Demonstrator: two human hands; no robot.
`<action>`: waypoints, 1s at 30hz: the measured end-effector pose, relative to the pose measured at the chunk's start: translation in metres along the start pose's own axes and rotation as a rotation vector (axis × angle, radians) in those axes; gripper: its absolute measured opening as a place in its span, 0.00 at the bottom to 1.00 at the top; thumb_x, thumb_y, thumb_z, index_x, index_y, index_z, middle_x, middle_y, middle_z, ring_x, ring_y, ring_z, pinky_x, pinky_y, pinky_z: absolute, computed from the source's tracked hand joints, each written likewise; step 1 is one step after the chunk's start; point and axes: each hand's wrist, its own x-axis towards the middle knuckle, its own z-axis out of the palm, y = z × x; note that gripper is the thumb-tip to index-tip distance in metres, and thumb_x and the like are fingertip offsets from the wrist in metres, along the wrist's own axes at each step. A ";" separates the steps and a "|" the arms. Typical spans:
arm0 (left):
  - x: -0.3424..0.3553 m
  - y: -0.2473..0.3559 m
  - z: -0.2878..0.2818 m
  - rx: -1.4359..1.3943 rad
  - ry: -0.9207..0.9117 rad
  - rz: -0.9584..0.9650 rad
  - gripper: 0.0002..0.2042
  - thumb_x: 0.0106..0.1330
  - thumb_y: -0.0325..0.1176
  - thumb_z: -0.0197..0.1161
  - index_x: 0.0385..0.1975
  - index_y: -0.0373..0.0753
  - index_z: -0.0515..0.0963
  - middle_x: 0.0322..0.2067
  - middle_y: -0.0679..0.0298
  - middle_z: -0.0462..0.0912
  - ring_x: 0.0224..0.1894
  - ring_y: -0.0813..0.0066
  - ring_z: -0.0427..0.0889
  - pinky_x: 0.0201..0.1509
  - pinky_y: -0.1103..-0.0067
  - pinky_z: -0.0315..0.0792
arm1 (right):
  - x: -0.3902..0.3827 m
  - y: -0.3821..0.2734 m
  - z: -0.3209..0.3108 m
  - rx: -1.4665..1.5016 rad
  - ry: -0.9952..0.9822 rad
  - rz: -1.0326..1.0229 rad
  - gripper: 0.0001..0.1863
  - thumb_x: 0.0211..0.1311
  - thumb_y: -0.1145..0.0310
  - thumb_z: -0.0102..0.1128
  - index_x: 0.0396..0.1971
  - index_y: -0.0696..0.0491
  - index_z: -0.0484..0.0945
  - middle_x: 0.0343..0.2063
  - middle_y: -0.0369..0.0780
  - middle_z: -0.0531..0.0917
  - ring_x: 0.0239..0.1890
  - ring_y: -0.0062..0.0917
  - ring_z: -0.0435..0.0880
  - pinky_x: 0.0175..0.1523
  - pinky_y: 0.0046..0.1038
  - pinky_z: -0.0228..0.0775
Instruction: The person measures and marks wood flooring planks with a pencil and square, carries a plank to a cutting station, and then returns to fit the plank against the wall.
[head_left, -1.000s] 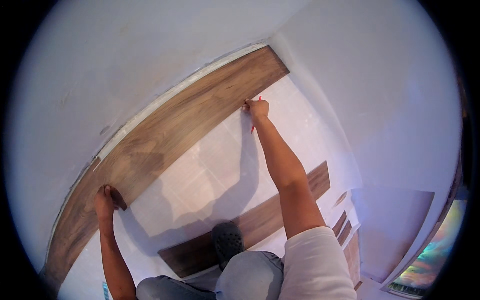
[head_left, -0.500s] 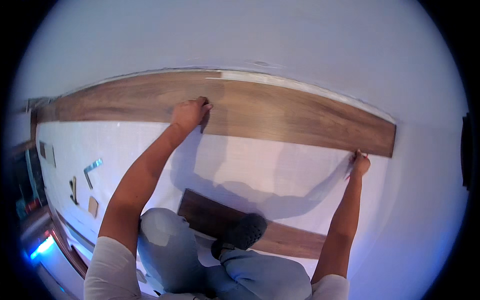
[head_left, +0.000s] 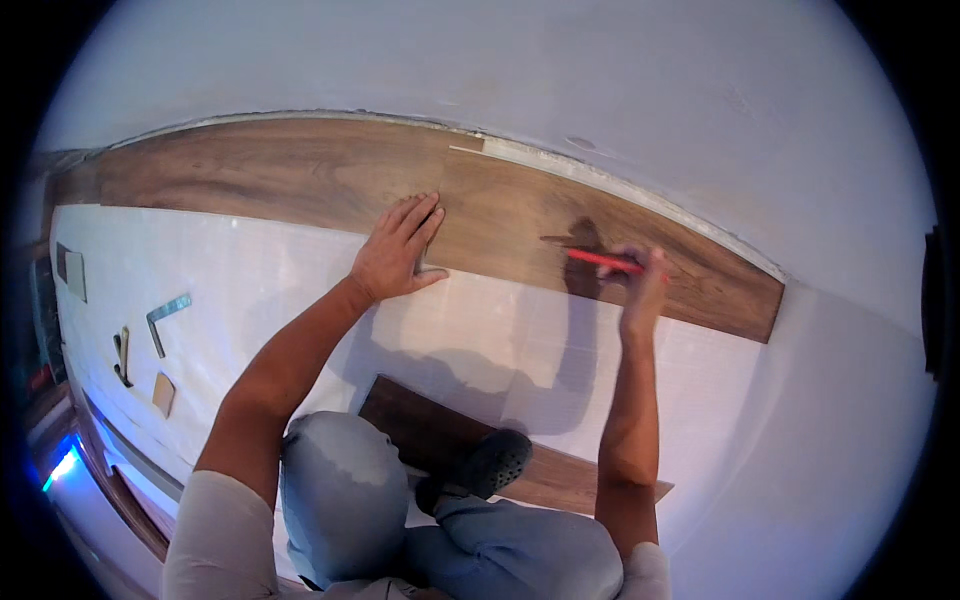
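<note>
My left hand (head_left: 395, 250) lies with fingers stretched out on the wood-look floor planks, close to where two of them meet end to end. The longer left plank (head_left: 240, 170) runs off toward the far left, while the right plank (head_left: 700, 270) reaches the right-hand wall. Over the right plank, my right hand (head_left: 642, 285) grips a red pencil (head_left: 595, 259), its tip pointing left. Whether the tip touches the plank I cannot tell. A narrow gap separates the right plank from the far wall.
White underlay sheet (head_left: 270, 290) covers the floor. A metal square (head_left: 165, 315), a hammer-like tool (head_left: 122, 355) and small offcuts (head_left: 163, 394) lie at left. Under my foot (head_left: 495, 462) is a loose plank (head_left: 420, 425). Walls bound the far side (head_left: 450, 60) and right (head_left: 850, 400).
My right hand has moved left from the right plank's end to over its middle with the red pencil. My left hand has flattened out on the planks. The view has shifted slightly.
</note>
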 end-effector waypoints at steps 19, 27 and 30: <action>-0.006 -0.019 0.009 -0.067 0.029 -0.022 0.41 0.53 0.54 0.71 0.65 0.37 0.67 0.70 0.54 0.61 0.69 0.53 0.62 0.72 0.59 0.57 | 0.105 0.059 0.185 -0.262 0.012 -0.388 0.06 0.62 0.70 0.64 0.34 0.56 0.78 0.25 0.37 0.80 0.29 0.20 0.77 0.39 0.23 0.71; -0.005 -0.017 0.006 -0.062 0.016 -0.031 0.41 0.54 0.54 0.70 0.65 0.38 0.66 0.70 0.54 0.61 0.69 0.53 0.62 0.72 0.59 0.57 | 0.109 0.066 0.191 -0.287 0.033 -0.412 0.05 0.61 0.71 0.64 0.32 0.56 0.78 0.26 0.39 0.81 0.30 0.25 0.79 0.39 0.26 0.72; -0.005 -0.017 0.008 -0.070 0.014 -0.036 0.41 0.54 0.54 0.70 0.66 0.38 0.66 0.70 0.54 0.61 0.69 0.53 0.62 0.72 0.59 0.57 | 0.110 0.067 0.190 -0.304 0.035 -0.423 0.06 0.61 0.70 0.64 0.31 0.56 0.79 0.26 0.40 0.81 0.30 0.27 0.80 0.39 0.28 0.73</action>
